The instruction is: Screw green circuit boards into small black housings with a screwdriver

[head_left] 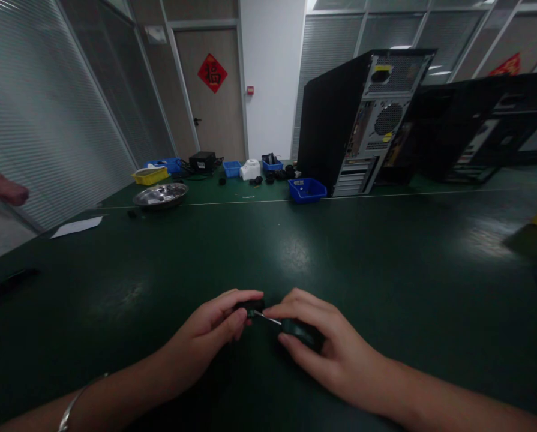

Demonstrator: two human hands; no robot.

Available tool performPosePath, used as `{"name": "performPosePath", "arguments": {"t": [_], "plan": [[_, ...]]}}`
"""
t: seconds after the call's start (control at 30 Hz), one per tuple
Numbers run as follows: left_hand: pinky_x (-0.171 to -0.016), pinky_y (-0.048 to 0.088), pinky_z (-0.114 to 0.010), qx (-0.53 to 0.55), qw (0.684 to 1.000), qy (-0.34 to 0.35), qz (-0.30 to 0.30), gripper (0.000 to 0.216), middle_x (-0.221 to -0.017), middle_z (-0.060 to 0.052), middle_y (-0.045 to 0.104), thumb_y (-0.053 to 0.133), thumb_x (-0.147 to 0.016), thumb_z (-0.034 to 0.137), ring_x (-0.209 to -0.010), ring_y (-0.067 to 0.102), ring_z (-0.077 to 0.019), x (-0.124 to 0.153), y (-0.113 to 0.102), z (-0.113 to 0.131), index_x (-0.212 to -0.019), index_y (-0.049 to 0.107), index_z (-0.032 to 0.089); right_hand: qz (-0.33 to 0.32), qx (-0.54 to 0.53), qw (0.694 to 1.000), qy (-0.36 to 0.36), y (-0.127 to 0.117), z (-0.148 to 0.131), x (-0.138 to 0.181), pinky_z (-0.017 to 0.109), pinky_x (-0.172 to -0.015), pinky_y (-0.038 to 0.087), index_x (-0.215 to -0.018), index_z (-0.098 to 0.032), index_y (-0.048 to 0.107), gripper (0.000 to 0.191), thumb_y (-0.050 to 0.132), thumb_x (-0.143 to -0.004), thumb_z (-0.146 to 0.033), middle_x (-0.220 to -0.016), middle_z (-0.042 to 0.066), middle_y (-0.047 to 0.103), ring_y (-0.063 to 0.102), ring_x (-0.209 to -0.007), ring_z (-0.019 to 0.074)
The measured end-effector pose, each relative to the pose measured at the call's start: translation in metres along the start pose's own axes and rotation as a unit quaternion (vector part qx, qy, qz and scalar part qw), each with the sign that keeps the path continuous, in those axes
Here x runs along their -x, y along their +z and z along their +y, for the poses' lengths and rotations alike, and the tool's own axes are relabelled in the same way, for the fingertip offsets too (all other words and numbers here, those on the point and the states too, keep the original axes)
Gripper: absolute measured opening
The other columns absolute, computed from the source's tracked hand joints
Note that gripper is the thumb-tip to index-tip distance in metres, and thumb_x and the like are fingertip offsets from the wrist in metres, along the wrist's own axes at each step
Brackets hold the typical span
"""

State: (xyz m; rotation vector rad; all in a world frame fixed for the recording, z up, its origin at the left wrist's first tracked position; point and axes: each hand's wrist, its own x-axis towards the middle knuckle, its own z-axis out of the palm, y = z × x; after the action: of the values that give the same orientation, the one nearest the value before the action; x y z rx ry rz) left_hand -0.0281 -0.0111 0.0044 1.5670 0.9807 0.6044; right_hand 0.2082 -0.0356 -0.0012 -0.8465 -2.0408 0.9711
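Between the thumb and fingers of my left hand (pixel 218 321) is a small black part (pixel 251 306) with a bit of green on its near edge. What exactly it is cannot be made out. My right hand (pixel 324 336) is closed around the dark handle of a screwdriver (pixel 270 319). Its thin metal shaft points left, and the tip meets or nearly meets the green edge of the part. My right index finger lies along the shaft. Both hands are low over the green tabletop (pixel 223 246).
A steel dish (pixel 161 195), a yellow basket (pixel 150 175) and a blue bin (pixel 307 189) stand toward the back. Black computer cases (pixel 335 120) rise at the back right. White paper (pixel 77 227) lies at left. Another person's hand (pixel 7 186) shows at the left edge.
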Motion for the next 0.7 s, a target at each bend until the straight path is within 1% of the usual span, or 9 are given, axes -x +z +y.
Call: {"name": "performPosePath", "arguments": {"t": [0.07,0.17,0.23,0.33,0.53,0.7], "plan": [[-0.066,0.04,-0.028,0.018,1.0,-0.004,0.004,0.038,-0.084,-0.001,0.056,0.049,-0.096,0.037,-0.073,0.049,-0.0164,-0.0001,0.0006,-0.0013,-0.129,0.059,0.021,0.006,0.003,1.0,0.002,-0.0004,0.0007,-0.0001,0.032,-0.084,0.049,-0.122,-0.022,0.062,0.036,0.057,-0.09,-0.008,-0.104,0.006,0.061,0.061,-0.095,0.0182],[-0.062,0.039,-0.026,0.02,1.0,0.008,0.008,0.032,-0.08,0.0,0.055,0.05,-0.096,0.035,-0.069,0.049,-0.015,-0.0007,0.0007,-0.0029,-0.121,0.064,0.021,0.012,0.004,1.0,0.0,-0.0006,0.0022,-0.0007,0.032,-0.084,0.049,-0.123,-0.022,0.062,0.036,0.057,-0.09,-0.008,-0.103,0.006,0.062,0.061,-0.095,0.0181],[-0.061,0.04,-0.026,0.008,1.0,0.024,0.011,0.029,-0.079,0.0,0.056,0.051,-0.096,0.034,-0.067,0.049,-0.0142,-0.0015,0.0005,-0.0036,-0.116,0.067,0.021,0.014,0.003,1.0,-0.002,-0.0004,0.0029,-0.0013,0.032,-0.084,0.049,-0.122,-0.022,0.062,0.035,0.057,-0.09,-0.008,-0.103,0.006,0.062,0.061,-0.095,0.018],[-0.06,0.04,-0.026,0.001,0.999,0.033,0.015,0.028,-0.081,-0.001,0.057,0.052,-0.095,0.032,-0.066,0.05,-0.0138,-0.0032,0.0003,-0.0041,-0.115,0.068,0.021,0.018,0.003,1.0,0.001,0.0002,0.003,-0.0016,0.032,-0.083,0.049,-0.122,-0.021,0.063,0.036,0.058,-0.089,-0.007,-0.101,0.006,0.062,0.061,-0.093,0.018],[-0.057,0.041,-0.025,0.027,1.0,0.007,-0.007,0.029,-0.077,-0.001,0.058,0.052,-0.095,0.032,-0.064,0.052,-0.0137,-0.0054,-0.0004,-0.0052,-0.116,0.068,0.02,0.014,-0.004,1.0,-0.001,0.0005,0.0037,-0.0007,0.032,-0.083,0.05,-0.123,-0.021,0.063,0.036,0.058,-0.09,-0.008,-0.102,0.006,0.061,0.061,-0.093,0.0181],[-0.056,0.04,-0.025,0.064,0.998,0.001,-0.018,0.03,-0.076,-0.001,0.059,0.053,-0.095,0.036,-0.063,0.052,-0.0136,-0.0059,-0.0003,-0.0056,-0.114,0.068,0.018,0.014,-0.014,1.0,-0.003,-0.0006,0.0045,-0.0017,0.032,-0.082,0.049,-0.122,-0.022,0.063,0.036,0.058,-0.09,-0.008,-0.102,0.006,0.062,0.061,-0.093,0.0181]]}}
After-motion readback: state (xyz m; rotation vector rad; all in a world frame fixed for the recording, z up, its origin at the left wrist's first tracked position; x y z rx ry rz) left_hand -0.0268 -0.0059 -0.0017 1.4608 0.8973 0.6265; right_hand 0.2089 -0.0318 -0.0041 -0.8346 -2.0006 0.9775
